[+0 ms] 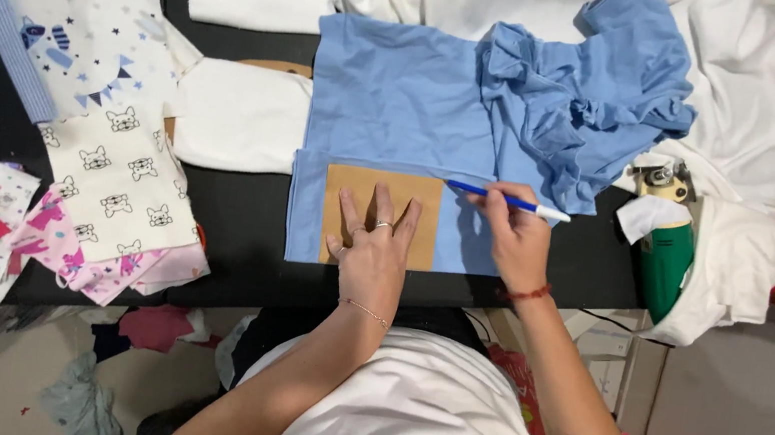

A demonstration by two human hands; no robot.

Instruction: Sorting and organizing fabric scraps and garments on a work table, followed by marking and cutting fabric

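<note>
A light blue fabric point(394, 97) lies spread on the black table point(246, 218), bunched up at its right side. A brown cardboard template point(360, 194) rests on the folded near edge of the fabric. My left hand point(371, 246) lies flat on the template, fingers apart, with a ring on one finger. My right hand point(516, 236) holds a blue and white pen point(506, 200) just right of the template, its tip pointing left over the blue fabric.
Printed fabric pieces point(106, 138) and pink scraps point(99, 258) lie at the left. White cloth point(240, 116) and a heap of white fabric point(731, 74) sit behind and to the right. A green electric cutting tool point(665, 257) rests at the table's right end.
</note>
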